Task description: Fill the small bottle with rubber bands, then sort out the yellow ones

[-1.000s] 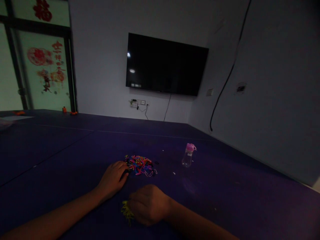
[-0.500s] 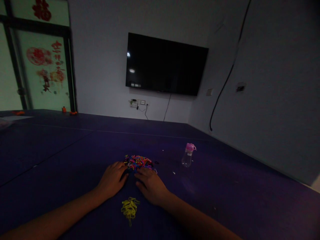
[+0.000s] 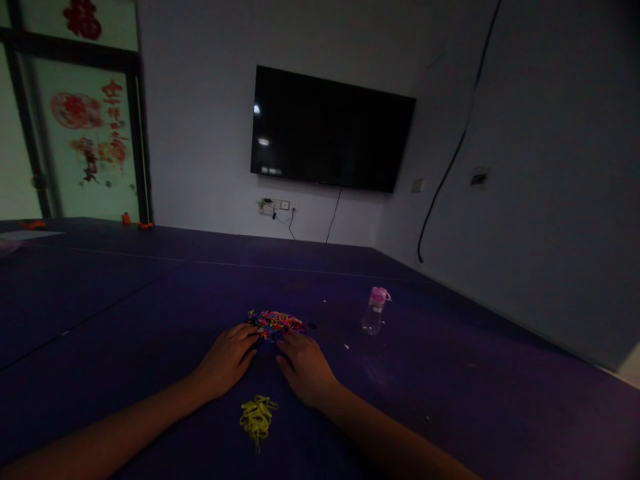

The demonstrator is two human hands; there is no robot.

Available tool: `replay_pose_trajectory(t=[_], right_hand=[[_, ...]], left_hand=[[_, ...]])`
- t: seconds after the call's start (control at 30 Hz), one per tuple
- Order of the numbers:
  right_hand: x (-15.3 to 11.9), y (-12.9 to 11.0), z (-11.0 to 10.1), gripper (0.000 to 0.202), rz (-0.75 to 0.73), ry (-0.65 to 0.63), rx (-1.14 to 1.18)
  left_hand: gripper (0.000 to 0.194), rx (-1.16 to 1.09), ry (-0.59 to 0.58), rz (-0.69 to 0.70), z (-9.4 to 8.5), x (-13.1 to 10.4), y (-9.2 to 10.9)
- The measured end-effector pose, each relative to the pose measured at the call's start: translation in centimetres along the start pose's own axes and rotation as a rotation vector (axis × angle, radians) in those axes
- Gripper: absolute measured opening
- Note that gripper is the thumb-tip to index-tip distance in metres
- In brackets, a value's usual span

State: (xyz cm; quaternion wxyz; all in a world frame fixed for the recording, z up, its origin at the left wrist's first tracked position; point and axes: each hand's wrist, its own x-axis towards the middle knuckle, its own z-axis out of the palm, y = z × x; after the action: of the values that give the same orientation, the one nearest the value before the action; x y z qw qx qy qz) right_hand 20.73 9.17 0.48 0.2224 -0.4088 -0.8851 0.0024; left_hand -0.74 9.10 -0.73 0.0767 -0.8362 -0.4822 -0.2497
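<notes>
A heap of small multicoloured elastic bands (image 3: 274, 323) lies on the dark purple surface in front of me. My left hand (image 3: 231, 359) rests at the heap's left edge, fingers stretched out and thumb apart, the fingertips against the bands. On the right edge lies my right hand (image 3: 304, 365), its fingers also extended over the nearest bands and its thumb apart. Neither hand shows anything gripped. Closer to me, between my forearms, is a separate loose pile of yellow elastic bands (image 3: 257, 417).
A clear bottle with a pink cap (image 3: 375, 312) stands right of the heap. Small white scraps (image 3: 347, 347) dot the purple surface (image 3: 450, 373). A television (image 3: 330, 130) hangs on the far wall, and a black cable (image 3: 445, 173) runs down the right wall.
My right hand has shifted slightly right at the heap's edge, and my left fingers reach a little further over the bands. Both piles stay where they were.
</notes>
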Motion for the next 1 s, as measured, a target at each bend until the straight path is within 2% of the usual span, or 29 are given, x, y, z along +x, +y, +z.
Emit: replay_pose_trajectory(t=[0.23,0.43,0.63,1.0], right_hand=[[0.3,1.1,-0.4,0.040,-0.114,-0.039,0.031],[0.5,1.2,-0.4,0.045,-0.247,-0.140,0.008],[1.0,0.9,-0.5,0.048,-0.281,-0.220,-0.017],[1.2,0.6,-0.6,0.042,-0.304,-0.152,-0.009]], left_hand=[[0.030,-0.034,0.018,0.044,-0.3,0.1,0.3],[0.029,-0.039,0.055,0.085,0.0,0.0,0.1],[0.030,0.032,-0.005,0.045,0.4,0.2,-0.1],[0.030,0.039,0.033,0.084,0.7,0.1,-0.2]])
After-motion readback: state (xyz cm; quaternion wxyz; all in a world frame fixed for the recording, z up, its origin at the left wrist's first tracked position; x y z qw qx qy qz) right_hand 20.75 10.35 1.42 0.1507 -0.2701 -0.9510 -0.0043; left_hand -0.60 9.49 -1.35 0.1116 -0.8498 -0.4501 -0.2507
